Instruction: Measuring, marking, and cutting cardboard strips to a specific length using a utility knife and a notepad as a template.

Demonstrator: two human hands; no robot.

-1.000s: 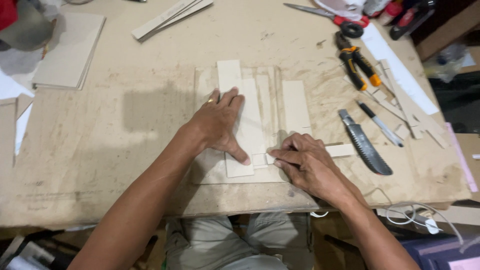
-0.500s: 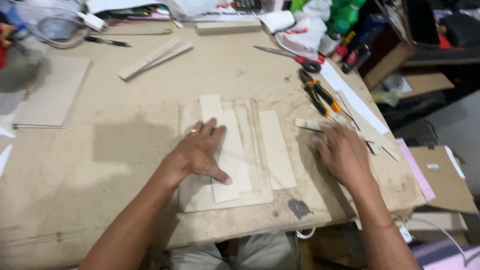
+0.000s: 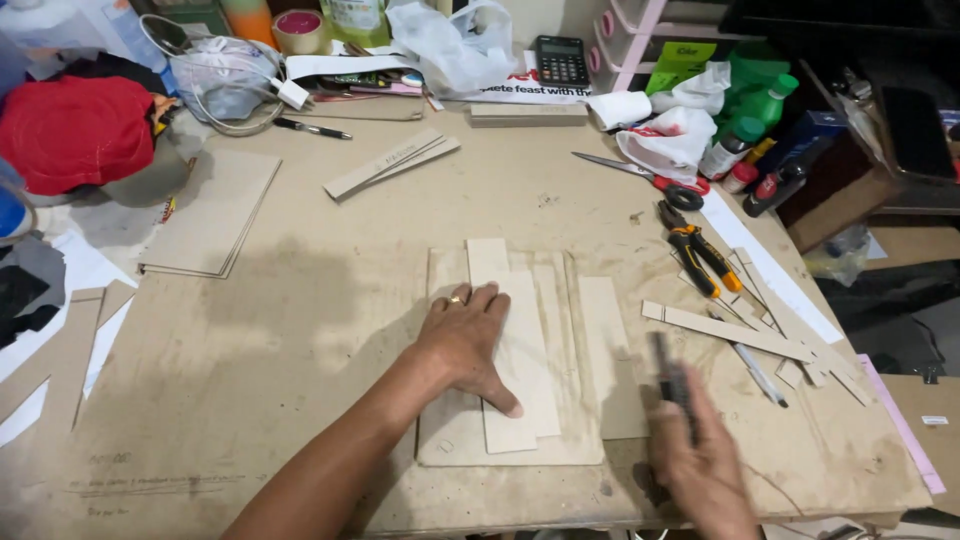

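left hand: flat, palm down, fingers spread | right hand: blurred, fingers curled in grip

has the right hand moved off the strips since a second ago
Yes. The right hand left the cardboard strips, where it worked beside the left hand, and now sits right of the board's edge, gripping a dark tool, blurred.

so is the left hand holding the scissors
No, the left hand lies flat on the pale cardboard strips, while the scissors lie untouched further back on the table.
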